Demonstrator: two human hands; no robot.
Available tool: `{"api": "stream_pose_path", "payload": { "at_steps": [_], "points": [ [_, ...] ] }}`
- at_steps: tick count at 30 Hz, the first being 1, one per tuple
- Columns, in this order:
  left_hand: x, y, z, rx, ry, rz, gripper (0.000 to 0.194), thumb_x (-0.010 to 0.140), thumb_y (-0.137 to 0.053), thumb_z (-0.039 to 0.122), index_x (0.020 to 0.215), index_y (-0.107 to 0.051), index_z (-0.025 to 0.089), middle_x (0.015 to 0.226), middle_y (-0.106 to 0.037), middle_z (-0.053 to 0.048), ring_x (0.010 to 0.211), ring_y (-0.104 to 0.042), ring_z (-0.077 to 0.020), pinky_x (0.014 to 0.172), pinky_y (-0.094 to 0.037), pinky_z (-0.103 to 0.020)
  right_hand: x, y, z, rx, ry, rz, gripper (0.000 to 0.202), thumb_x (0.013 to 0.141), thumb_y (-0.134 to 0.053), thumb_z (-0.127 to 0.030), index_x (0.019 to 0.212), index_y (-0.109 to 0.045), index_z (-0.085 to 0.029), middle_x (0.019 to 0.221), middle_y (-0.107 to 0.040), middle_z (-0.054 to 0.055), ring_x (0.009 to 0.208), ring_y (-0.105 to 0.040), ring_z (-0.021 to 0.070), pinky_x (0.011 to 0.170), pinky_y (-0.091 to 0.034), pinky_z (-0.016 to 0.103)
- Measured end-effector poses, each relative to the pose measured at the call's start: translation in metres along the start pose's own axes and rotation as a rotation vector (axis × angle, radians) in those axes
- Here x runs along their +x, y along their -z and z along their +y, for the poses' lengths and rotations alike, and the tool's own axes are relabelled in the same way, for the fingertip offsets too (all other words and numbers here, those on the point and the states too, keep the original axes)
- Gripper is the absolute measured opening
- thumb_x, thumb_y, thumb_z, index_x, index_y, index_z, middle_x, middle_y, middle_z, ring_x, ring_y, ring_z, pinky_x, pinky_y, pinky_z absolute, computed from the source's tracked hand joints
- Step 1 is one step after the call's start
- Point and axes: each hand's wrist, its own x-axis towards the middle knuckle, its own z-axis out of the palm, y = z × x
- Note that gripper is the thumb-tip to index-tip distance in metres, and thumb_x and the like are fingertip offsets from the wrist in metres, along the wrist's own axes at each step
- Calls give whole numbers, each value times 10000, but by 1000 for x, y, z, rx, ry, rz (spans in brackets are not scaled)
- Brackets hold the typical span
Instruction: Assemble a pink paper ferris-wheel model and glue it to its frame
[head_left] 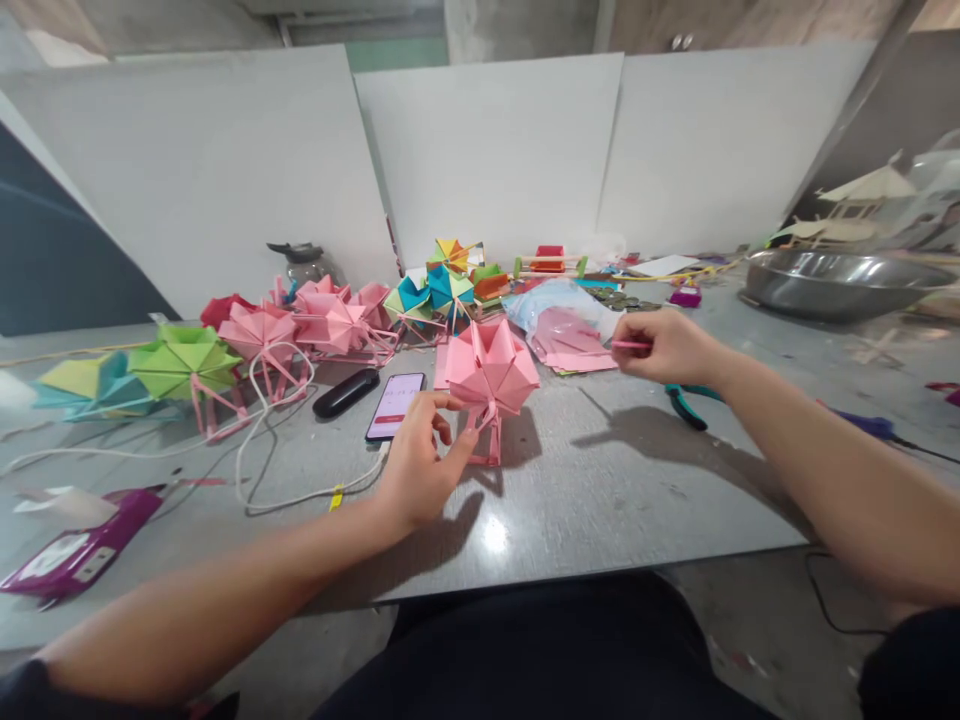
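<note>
A pink folded-paper model [493,368] stands on thin pink legs on the grey table, in front of the other paper models. My left hand [429,450] holds it from the left, thumb and fingers at its legs and lower edge. To the right, my right hand [660,345] is raised above the table, fingers closed around a thin pink stick [630,345]. Pink paper sheets [574,345] and a clear plastic bag [559,303] lie between the hands, farther back. A phone [395,405] with a lit screen lies left of the held model.
Several pink paper models [330,318] and a green one [185,362] stand at the left, near a white cable [251,470]. Pliers [685,408] lie below my right hand. A steel bowl [840,285] is at the right; a purple box [90,545] sits front left.
</note>
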Motion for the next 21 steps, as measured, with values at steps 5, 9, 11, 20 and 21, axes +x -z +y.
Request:
{"api": "stream_pose_path", "payload": {
  "at_steps": [5,9,11,20,21],
  "points": [
    [5,2,-1,103,139,-177,234,955,-677,354,1102,-679,172,709,-618,23,628,-564,-162,622,-393,-311,18,-53,5,-544,-80,-163,205,905,-586,-199,1020,-754,-178,997,-807,161,885,-710,281,770,-476,358],
    [4,1,4,40,134,-245,236,974,-666,332,1131,-724,166,793,-719,-33,631,-585,-154,603,-422,-303,27,-68,3,-639,-170,-162,481,958,-555,-176,1412,-709,-137,1440,-729,233,1195,-721,371,916,-529,416],
    [4,-2,3,-52,138,-299,235,994,-646,318,1145,-728,157,965,-778,-94,657,-593,-143,596,-446,-294,27,-68,6,-644,-191,-194,411,985,-545,-203,1334,-746,-120,1377,-762,229,1193,-728,369,912,-528,409],
    [14,-2,-3,-373,256,-356,154,976,-655,314,996,-648,161,766,-608,16,507,-461,-73,532,-384,-243,9,-59,21,-528,-34,-216,298,930,-556,-209,1098,-802,-186,1169,-827,162,1028,-746,313,784,-480,361],
    [17,2,-1,-384,254,-338,170,967,-676,330,992,-643,165,773,-618,13,490,-458,-65,522,-380,-239,8,-60,22,-507,-13,-207,286,931,-561,-210,1089,-799,-189,1144,-829,158,993,-745,302,772,-470,355]
  ]
}}
